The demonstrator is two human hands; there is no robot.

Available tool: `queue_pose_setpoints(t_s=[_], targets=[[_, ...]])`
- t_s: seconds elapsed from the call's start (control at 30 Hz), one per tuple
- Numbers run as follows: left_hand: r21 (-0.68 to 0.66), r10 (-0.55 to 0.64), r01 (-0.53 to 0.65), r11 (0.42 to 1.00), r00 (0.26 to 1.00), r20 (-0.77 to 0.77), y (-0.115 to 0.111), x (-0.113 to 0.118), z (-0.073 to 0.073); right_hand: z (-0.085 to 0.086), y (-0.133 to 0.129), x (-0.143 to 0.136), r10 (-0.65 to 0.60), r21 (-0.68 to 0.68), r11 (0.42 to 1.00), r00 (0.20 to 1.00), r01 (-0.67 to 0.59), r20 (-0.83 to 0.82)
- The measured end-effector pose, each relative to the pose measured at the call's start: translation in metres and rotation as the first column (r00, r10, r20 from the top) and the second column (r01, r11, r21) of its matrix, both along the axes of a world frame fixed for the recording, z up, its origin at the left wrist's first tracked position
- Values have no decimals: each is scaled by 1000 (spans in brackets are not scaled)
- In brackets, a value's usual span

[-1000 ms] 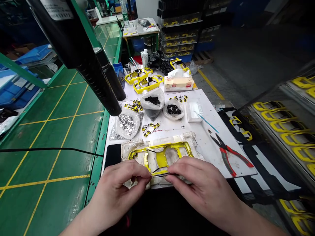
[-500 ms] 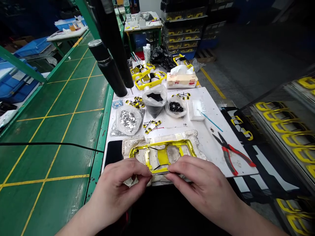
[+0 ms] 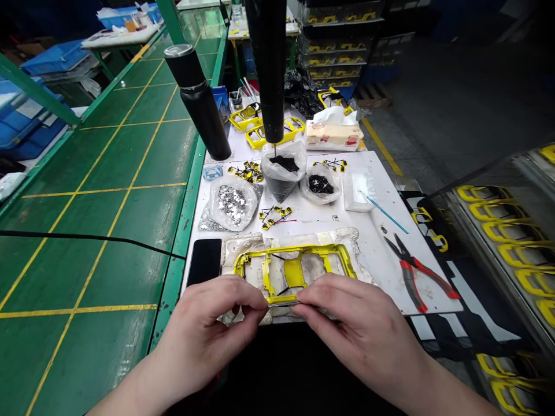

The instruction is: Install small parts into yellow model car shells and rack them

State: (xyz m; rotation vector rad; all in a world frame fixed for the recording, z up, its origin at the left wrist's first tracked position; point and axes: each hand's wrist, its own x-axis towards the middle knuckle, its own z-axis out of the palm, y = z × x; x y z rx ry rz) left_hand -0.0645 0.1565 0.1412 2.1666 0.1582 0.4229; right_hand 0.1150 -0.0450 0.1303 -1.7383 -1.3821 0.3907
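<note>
A yellow frame-shaped part (image 3: 295,273) lies in a whitish, stained holder (image 3: 347,237) near the table's front edge. My left hand (image 3: 221,323) pinches thumb against fingers at the frame's near edge, left of its middle. Across a small gap, my right hand (image 3: 347,318) pinches at the same edge. Between the fingertips runs a thin dark strip along that edge; whether both hands grip it or the frame is hard to tell. Beyond the holder stand a bag of silvery pieces (image 3: 233,205), a bag of black screws (image 3: 284,170) and another bag of small black parts (image 3: 321,186).
A black screwdriver (image 3: 269,75) hangs over the middle bag. Left of it stands a black bottle (image 3: 202,110). Red-handled pliers (image 3: 418,271) lie right, a phone (image 3: 204,261) left. Behind are a tissue box (image 3: 333,136) and yellow frames (image 3: 255,137). A green conveyor (image 3: 99,231) runs along the left.
The view has shifted, so the table items sit slightly further right. The hanging screwdriver has swung right, away from the bottle and over the middle bag. Both hands keep their pinches at the frame's near edge.
</note>
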Motion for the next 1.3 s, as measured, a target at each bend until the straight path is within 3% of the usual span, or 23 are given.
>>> queue_pose_setpoints(t_s=[0.2,0.33,0.47,0.57,0.93,1.3], targets=[[120,108,-107,987,994,2,9,-21,-11,-6,6,-4,-15,-41,999,999,16,32],[241,206,-227,944,972,109,12,-35,-37,-14,12,-6,-35,-121,991,991,51,127],[351,192,-277,894,947,258,6,-39,-64,-19,19,-13,-39,-204,975,974,86,225],[392,188,-308,867,930,315,2,-38,-76,-17,24,-19,-16,-262,961,965,88,263],[343,206,-327,881,916,344,2,-36,-86,-14,36,-36,6,-264,957,898,123,440],[332,209,-326,885,916,343,2,-35,-86,-13,40,-36,30,-272,956,886,110,463]])
